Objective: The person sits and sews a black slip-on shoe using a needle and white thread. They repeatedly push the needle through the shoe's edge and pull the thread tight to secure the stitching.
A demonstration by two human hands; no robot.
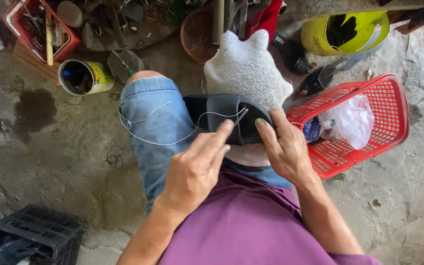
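Observation:
A black slide sandal (222, 114) lies across my lap, resting on my knee in denim shorts (155, 122). My right hand (285, 145) grips the sandal's right end, thumb on the strap. My left hand (197, 167) pinches a thin needle or awl (241, 116) at the strap, fingers closed on it. A white thread (148, 120) loops from the sandal over the denim. A white towel (246, 68) lies just beyond the sandal.
A red plastic basket (393, 118) with a plastic bag sits at the right. A yellow helmet (344, 32) is at the top right, a tin can (84, 77) and red tool tray (35, 24) at the top left, a black crate (35, 233) at the bottom left.

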